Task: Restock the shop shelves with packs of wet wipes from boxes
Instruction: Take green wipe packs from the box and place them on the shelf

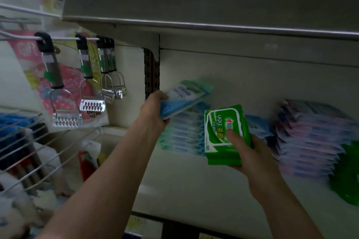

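Note:
My left hand grips a blue-and-green pack of wet wipes, tilted, just above a stack of like blue packs at the shelf's left end. My right hand holds a green pack of wet wipes upright in front of the stack, with the thumb pressed on its face. The white shelf carries these stacks.
A tall stack of pink and blue packs stands at the right, with a green pack beside it. A grey upper shelf overhangs. Metal kitchen tools hang on hooks at the left, above a wire basket.

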### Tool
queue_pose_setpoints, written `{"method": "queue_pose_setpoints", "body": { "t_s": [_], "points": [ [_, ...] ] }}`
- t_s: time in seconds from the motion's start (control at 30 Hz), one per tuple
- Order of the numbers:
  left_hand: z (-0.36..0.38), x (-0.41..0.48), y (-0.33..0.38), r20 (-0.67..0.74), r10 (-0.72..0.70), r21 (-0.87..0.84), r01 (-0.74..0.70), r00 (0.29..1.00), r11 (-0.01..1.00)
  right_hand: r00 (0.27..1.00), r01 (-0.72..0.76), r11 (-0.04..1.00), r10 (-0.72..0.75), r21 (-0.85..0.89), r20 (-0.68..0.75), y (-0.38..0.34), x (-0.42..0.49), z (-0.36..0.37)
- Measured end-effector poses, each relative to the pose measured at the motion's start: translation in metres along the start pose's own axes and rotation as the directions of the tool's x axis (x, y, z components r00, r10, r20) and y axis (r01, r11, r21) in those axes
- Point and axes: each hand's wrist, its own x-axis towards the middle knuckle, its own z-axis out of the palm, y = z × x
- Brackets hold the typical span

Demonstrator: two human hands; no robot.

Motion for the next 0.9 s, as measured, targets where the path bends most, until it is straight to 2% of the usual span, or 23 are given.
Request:
{"method": "queue_pose_setpoints", "body": {
  "t_s": [0.2, 0.33, 0.43, 0.5, 0.6, 0.67, 0.7, 0.77, 0.8, 0.83, 0.9],
  "points": [
    [-0.005, 0.007, -0.01, -0.069, 0.108, -0.148, -0.117, 0.992, 0.982, 0.999, -0.016, 1.0, 0.016, 0.012, 0.047, 0.005, 0.005, 0.013],
    [0.004, 0.0, -0.022, -0.068, 0.082, -0.2, -0.094, 0.994, 0.975, 0.998, -0.025, 0.999, 0.024, 0.02, 0.065, 0.007, 0.005, 0.016],
    [0.013, -0.001, -0.029, -0.062, 0.017, -0.073, -0.022, 0.998, 0.997, 0.997, -0.033, 0.999, 0.031, 0.03, 0.076, 0.006, 0.004, 0.014],
    [0.021, -0.004, -0.029, 0.011, -0.015, -0.006, 0.015, 1.0, 1.0, 0.996, -0.036, 0.998, 0.033, 0.045, 0.079, 0.006, 0.004, 0.011],
    [0.027, -0.009, -0.027, 0.068, -0.012, 0.228, -0.003, 0.998, 0.974, 0.996, -0.042, 0.998, 0.037, 0.057, 0.083, 0.006, 0.003, 0.007],
    [0.024, -0.008, -0.03, 0.044, 0.126, 0.458, -0.132, 0.991, 0.879, 0.995, -0.049, 0.997, 0.044, 0.056, 0.092, 0.005, 0.002, 0.005],
    [0.021, -0.005, -0.032, 0.049, 0.238, 0.567, -0.223, 0.97, 0.793, 0.994, -0.051, 0.997, 0.045, 0.054, 0.095, 0.005, 0.002, 0.004],
    [0.015, 0.001, -0.036, 0.093, 0.469, 0.75, -0.372, 0.878, 0.547, 0.994, -0.051, 0.997, 0.046, 0.049, 0.095, 0.005, 0.002, 0.001],
    [0.013, 0.003, -0.037, 0.108, 0.541, 0.816, -0.386, 0.834, 0.432, 0.994, -0.052, 0.998, 0.048, 0.047, 0.093, 0.005, 0.002, 0.0],
    [0.011, 0.006, -0.036, 0.136, 0.581, 0.85, -0.396, 0.802, 0.348, 0.994, -0.055, 0.997, 0.051, 0.045, 0.093, 0.005, 0.001, 0.0],
    [0.012, 0.011, -0.032, 0.198, 0.585, 0.881, -0.405, 0.787, 0.246, 0.994, -0.059, 0.997, 0.055, 0.042, 0.097, 0.005, 0.001, 0.0]
  ]
}}
